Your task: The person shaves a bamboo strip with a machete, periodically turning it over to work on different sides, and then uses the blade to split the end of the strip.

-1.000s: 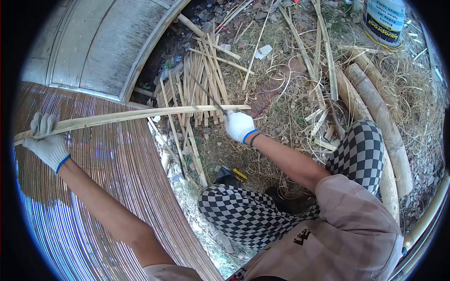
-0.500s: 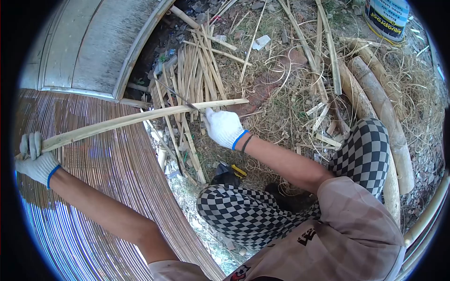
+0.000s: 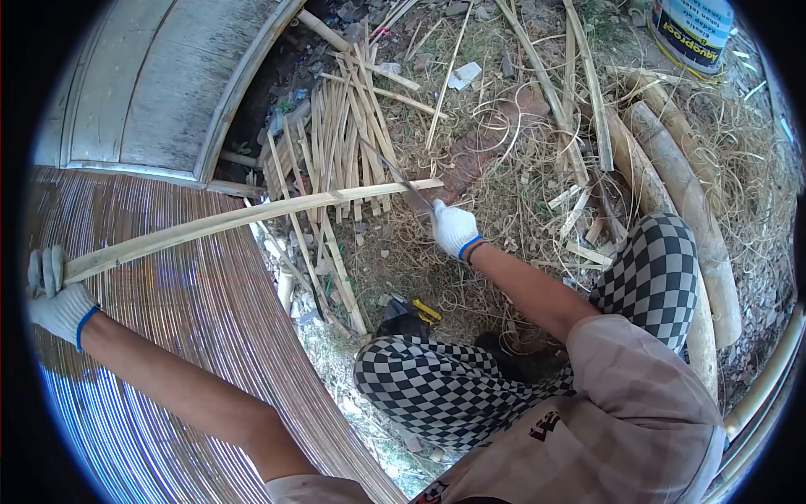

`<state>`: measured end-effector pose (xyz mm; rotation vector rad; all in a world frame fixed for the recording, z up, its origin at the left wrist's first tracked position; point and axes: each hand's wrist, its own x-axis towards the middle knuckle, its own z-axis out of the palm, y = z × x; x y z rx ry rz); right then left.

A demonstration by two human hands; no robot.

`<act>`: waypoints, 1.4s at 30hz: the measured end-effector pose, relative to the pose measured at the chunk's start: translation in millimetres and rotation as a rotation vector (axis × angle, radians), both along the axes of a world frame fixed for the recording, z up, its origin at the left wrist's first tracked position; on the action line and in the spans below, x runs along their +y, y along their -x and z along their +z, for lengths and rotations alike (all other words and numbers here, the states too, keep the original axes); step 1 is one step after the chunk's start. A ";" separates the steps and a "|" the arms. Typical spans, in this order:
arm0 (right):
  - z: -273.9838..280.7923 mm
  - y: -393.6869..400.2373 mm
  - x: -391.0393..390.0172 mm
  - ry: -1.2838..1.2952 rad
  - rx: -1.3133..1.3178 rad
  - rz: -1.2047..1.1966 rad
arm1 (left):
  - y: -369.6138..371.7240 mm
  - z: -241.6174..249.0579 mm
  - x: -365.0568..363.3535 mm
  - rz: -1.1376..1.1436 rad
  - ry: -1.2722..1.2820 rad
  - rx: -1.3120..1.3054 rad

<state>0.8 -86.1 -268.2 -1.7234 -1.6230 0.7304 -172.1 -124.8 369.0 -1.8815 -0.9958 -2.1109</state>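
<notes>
A long pale bamboo strip (image 3: 235, 216) runs from the far left to the upper middle. Its left end is in my left hand (image 3: 54, 290), gloved in white with a blue cuff, fingers wrapped round it. My right hand (image 3: 456, 228), in a matching glove, is closed on the handle end of a long thin knife (image 3: 405, 182). The blade crosses the strip near its right end and points up and left. The handle is mostly hidden in the glove.
Many cut bamboo strips (image 3: 340, 139) lie piled beyond the held strip. Bamboo poles (image 3: 684, 181) and curly shavings lie at the right, below a bucket (image 3: 690, 34). A slatted screen (image 3: 210, 311) spans the lower left. A yellow-handled tool (image 3: 426, 312) lies near my knees.
My right hand and the knife have moved right along the strip, to near its right end. My left hand has shifted slightly left with the strip.
</notes>
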 end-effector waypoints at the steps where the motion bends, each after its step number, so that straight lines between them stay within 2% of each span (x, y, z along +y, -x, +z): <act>1: -20.4 -3.8 2.0 0.107 -0.022 -0.054 | 7.8 4.8 0.9 -0.022 0.006 -0.027; 2: -54.2 -10.3 7.8 0.219 0.045 -0.068 | 15.5 9.5 1.8 -0.044 0.011 -0.055; 3: -55.6 -25.6 4.2 0.361 0.085 -0.068 | 47.8 22.6 11.4 -0.077 0.028 -0.055; 5: -73.1 -30.8 6.1 0.348 0.052 -0.065 | 57.3 25.5 16.8 -0.036 0.045 -0.105; 7: -72.9 -28.1 6.7 0.318 0.045 -0.067 | 60.9 30.4 22.8 0.137 0.041 -0.207; 9: -53.1 -27.4 5.9 0.289 0.071 -0.068 | 84.0 41.9 25.3 0.066 0.164 -0.239; 11: -27.2 -24.5 5.4 0.232 0.101 -0.081 | 77.0 33.3 23.9 -0.175 0.190 -0.256; 13: -2.3 -19.0 5.9 0.096 0.109 -0.075 | 80.0 28.0 23.5 -0.321 0.189 -0.256; 14: 18.4 -14.9 3.8 0.031 0.114 -0.070 | 86.6 32.6 25.7 -0.281 0.193 -0.248; 15: 39.4 -10.8 3.6 -0.033 0.119 -0.063 | 87.6 35.5 18.6 -0.613 0.342 -0.124; 17: 88.1 -2.9 0.2 -0.176 0.143 -0.016 | 72.8 28.8 11.2 -0.547 0.298 -0.011; 21: 217.5 -5.3 -24.8 -0.374 0.242 0.123 | 0.4 -0.1 4.6 -0.249 0.040 -0.141; 25: 318.8 -17.6 -40.3 -0.486 0.263 0.240 | -31.3 -4.7 17.5 0.000 -0.121 -0.186; 29: 406.3 -30.3 -28.6 -0.607 0.244 0.333 | -30.2 -0.5 31.2 0.033 -0.171 -0.046; 31: 449.0 -38.2 -32.8 -0.600 0.286 0.405 | -18.4 5.9 42.9 0.099 -0.207 0.055; 33: 484.9 -49.4 -38.0 -0.674 0.232 0.445 | -34.5 3.6 33.8 0.126 -0.236 0.032; 35: 518.4 -59.9 -55.2 -0.416 0.341 0.537 | -38.3 3.4 31.3 0.205 -0.279 0.074; 36: 528.5 -58.9 -52.8 -0.555 0.234 0.485 | -41.7 3.7 30.1 0.222 -0.230 0.036; 39: 555.0 -59.5 -51.8 -0.606 0.145 0.483 | -45.7 5.1 39.8 0.293 -0.298 0.049; 40: 563.6 -59.1 -49.0 -0.687 -0.007 0.421 | -44.1 8.5 43.4 0.340 -0.248 0.086; 42: 579.5 -62.4 -58.7 -0.800 -0.244 0.390 | -57.5 6.0 40.6 0.255 -0.293 0.061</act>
